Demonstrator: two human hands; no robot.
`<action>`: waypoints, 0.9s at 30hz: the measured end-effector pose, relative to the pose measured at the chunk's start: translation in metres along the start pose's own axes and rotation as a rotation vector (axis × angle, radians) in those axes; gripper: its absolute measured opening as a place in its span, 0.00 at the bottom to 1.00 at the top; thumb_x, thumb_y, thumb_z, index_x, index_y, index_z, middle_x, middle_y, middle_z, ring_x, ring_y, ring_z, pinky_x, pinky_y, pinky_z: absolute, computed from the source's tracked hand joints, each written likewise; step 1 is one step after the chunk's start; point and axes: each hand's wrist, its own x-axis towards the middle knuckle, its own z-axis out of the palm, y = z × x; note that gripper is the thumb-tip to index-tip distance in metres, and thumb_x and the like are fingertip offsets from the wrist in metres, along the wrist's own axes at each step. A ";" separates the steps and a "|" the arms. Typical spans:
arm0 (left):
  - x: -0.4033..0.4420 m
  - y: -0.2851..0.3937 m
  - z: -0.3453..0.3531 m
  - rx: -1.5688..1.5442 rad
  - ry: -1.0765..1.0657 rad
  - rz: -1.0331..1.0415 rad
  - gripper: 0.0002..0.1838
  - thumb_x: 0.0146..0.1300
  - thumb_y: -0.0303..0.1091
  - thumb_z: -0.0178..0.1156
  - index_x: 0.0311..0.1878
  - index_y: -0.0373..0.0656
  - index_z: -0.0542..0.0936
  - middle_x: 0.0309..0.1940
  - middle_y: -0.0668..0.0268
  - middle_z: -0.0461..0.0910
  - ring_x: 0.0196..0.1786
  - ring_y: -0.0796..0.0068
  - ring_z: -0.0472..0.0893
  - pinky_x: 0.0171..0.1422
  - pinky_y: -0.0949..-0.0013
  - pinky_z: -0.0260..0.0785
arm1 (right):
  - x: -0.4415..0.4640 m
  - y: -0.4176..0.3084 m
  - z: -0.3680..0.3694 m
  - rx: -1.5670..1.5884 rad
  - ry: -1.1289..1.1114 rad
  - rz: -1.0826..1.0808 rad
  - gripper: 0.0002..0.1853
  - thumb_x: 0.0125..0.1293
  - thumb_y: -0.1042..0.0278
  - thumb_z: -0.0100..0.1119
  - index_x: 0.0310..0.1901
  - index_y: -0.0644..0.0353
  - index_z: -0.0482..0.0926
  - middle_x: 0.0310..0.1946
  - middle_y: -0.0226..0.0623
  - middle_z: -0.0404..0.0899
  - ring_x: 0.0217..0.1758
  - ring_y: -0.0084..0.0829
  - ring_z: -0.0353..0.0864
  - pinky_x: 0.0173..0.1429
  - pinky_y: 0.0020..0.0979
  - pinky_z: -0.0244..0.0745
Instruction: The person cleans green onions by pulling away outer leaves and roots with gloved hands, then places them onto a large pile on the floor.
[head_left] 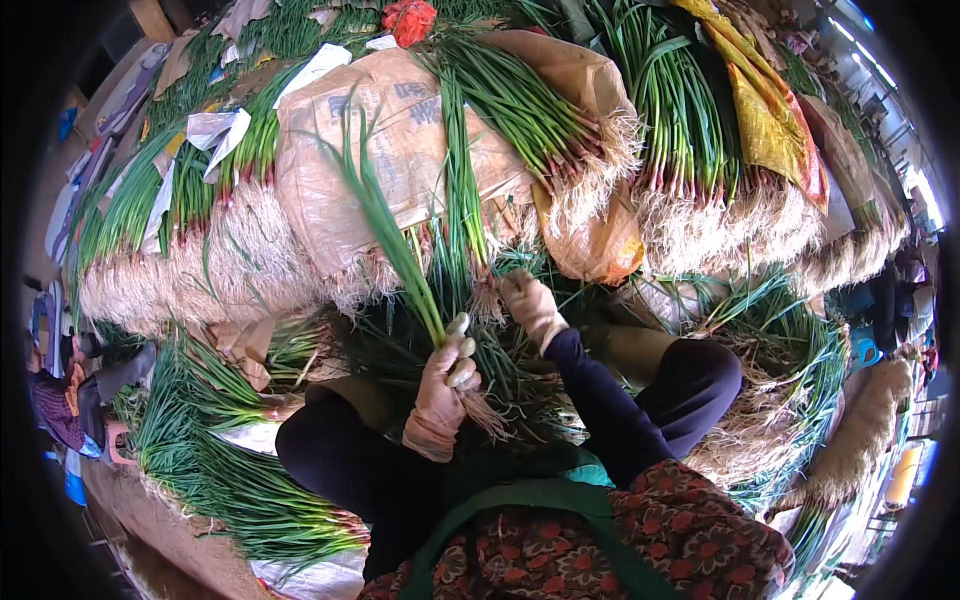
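My gloved left hand (445,385) is wrapped round a small bunch of green garlic (395,245). Its long leaves point up and away, and pale roots (484,414) hang out below the fist. My gloved right hand (532,308) is closed, with its fingers curled in; whatever they hold, if anything, is hidden. Just left of it are the roots of a narrow upright bundle of green garlic (460,180), which leans on the pile. A printed brown sack (370,150) covers part of the pile behind my left hand.
Large rows of green garlic (680,120) stand ahead, with matted white roots (235,245) facing me. A yellow sack (765,110) drapes over the right side. More plants (240,480) lie at lower left, near a pink stool (122,442). Another person (60,400) sits at far left.
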 end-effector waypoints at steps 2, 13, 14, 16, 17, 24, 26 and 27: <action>0.003 -0.008 0.001 0.093 0.100 -0.033 0.17 0.68 0.34 0.51 0.59 0.45 0.71 0.37 0.70 0.78 0.21 0.88 0.67 0.23 0.83 0.56 | 0.011 -0.008 -0.002 0.119 -0.132 -0.161 0.16 0.62 0.58 0.58 0.41 0.63 0.79 0.33 0.45 0.82 0.36 0.36 0.81 0.43 0.31 0.75; 0.040 -0.043 -0.016 0.459 0.399 0.012 0.09 0.65 0.26 0.54 0.48 0.41 0.72 0.35 0.63 0.79 0.36 0.70 0.80 0.39 0.68 0.77 | -0.096 -0.024 -0.049 0.038 -0.438 -0.274 0.11 0.64 0.60 0.57 0.38 0.59 0.77 0.29 0.37 0.78 0.34 0.29 0.80 0.39 0.31 0.74; 0.038 -0.046 -0.015 0.445 0.395 0.011 0.08 0.65 0.26 0.54 0.47 0.41 0.72 0.34 0.63 0.78 0.35 0.70 0.80 0.38 0.68 0.77 | -0.080 0.004 -0.037 -0.001 -0.347 -0.158 0.13 0.64 0.59 0.57 0.40 0.61 0.77 0.28 0.38 0.77 0.33 0.26 0.78 0.39 0.30 0.73; 0.033 -0.054 -0.015 0.418 0.392 0.017 0.07 0.64 0.26 0.54 0.46 0.41 0.72 0.33 0.64 0.77 0.34 0.71 0.80 0.36 0.67 0.77 | -0.056 0.000 -0.021 0.505 -0.287 0.180 0.14 0.65 0.59 0.56 0.40 0.64 0.77 0.28 0.37 0.77 0.32 0.25 0.76 0.39 0.30 0.72; 0.028 -0.056 -0.015 0.402 0.344 0.008 0.07 0.64 0.26 0.54 0.45 0.41 0.72 0.32 0.64 0.77 0.33 0.72 0.80 0.37 0.68 0.77 | -0.051 -0.015 -0.015 0.313 -0.259 0.017 0.15 0.65 0.60 0.56 0.42 0.66 0.77 0.29 0.35 0.78 0.33 0.25 0.75 0.39 0.29 0.72; 0.000 -0.049 -0.011 0.079 0.147 0.005 0.09 0.67 0.30 0.50 0.50 0.44 0.71 0.30 0.69 0.71 0.23 0.85 0.67 0.27 0.79 0.62 | -0.059 0.005 0.006 0.972 -0.168 0.540 0.11 0.68 0.64 0.50 0.34 0.62 0.78 0.18 0.25 0.68 0.20 0.19 0.63 0.28 0.23 0.63; -0.003 -0.049 -0.012 -0.166 0.030 -0.115 0.10 0.69 0.34 0.49 0.51 0.45 0.71 0.29 0.71 0.70 0.22 0.87 0.64 0.26 0.80 0.58 | -0.059 -0.005 -0.005 1.190 -0.347 0.566 0.14 0.69 0.58 0.50 0.39 0.62 0.77 0.18 0.23 0.65 0.20 0.19 0.63 0.27 0.20 0.61; -0.003 -0.050 -0.011 -0.199 0.027 -0.176 0.11 0.69 0.36 0.48 0.51 0.47 0.70 0.26 0.74 0.68 0.19 0.87 0.63 0.26 0.79 0.58 | -0.063 -0.026 -0.014 1.237 -0.417 0.569 0.15 0.68 0.57 0.51 0.40 0.61 0.77 0.18 0.23 0.64 0.20 0.18 0.62 0.27 0.19 0.60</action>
